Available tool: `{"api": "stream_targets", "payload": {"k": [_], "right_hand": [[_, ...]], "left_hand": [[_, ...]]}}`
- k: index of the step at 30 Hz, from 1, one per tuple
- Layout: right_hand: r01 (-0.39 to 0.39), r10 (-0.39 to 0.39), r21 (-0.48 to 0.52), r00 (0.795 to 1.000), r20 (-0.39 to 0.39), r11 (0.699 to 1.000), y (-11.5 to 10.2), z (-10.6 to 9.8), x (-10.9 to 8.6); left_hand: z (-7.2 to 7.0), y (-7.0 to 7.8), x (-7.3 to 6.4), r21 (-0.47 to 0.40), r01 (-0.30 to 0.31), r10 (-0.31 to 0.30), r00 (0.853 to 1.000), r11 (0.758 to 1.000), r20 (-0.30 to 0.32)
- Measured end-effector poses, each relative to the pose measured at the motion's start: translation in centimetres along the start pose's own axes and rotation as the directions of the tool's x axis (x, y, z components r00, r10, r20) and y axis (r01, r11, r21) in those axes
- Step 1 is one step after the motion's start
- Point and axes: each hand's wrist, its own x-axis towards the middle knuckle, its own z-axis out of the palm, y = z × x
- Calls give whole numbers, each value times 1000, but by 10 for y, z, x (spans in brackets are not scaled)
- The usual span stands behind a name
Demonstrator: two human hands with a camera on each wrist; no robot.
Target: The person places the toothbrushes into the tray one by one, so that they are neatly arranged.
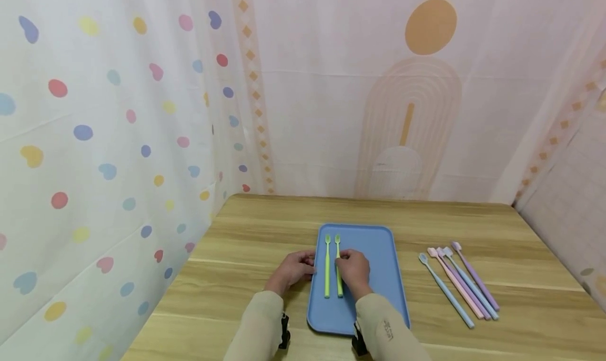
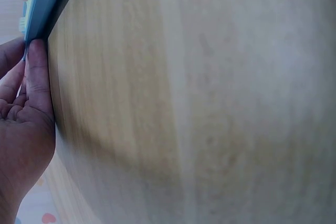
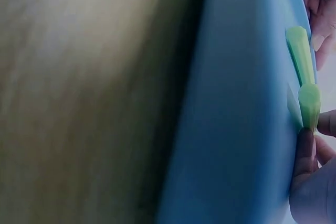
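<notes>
Right of blue tray (image 1: pixel 384 271), five toothbrushes (image 1: pixel 458 286); right grip (image 1: pixel 355 271) pinches green toothbrush (image 1: pixel 339 288), left grip (image 1: pixel 294 269) pinches tray edge.

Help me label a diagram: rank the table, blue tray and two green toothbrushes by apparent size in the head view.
1. Table
2. Blue tray
3. Left green toothbrush and right green toothbrush, unranked: they look alike, and the right hand partly covers the latter.

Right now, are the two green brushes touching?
Apart. The head view shows bare tray between the left green brush and the right green brush, at both heads and handle ends.
</notes>
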Motion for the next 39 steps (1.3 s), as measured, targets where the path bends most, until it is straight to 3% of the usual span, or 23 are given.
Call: {"api": "stream_targets", "payload": {"k": [13, 18, 31, 39], "right_hand": [[60, -60, -17, 998, 6, 998, 1, -2, -3], [49, -50, 15, 998, 30, 999, 0, -4, -2], [55, -61, 102, 996, 59, 993, 8, -5, -1], [39, -50, 155, 996, 68, 987, 7, -10, -5]], "left_hand": [[1, -4, 2, 0, -8, 8, 1000, 1000, 0], [0, -3, 2, 7, -33, 33, 999, 999, 6], [0, -5, 3, 6, -1, 1, 1000, 1000, -4], [1, -5, 3, 12, -20, 20, 1000, 1000, 0]]}}
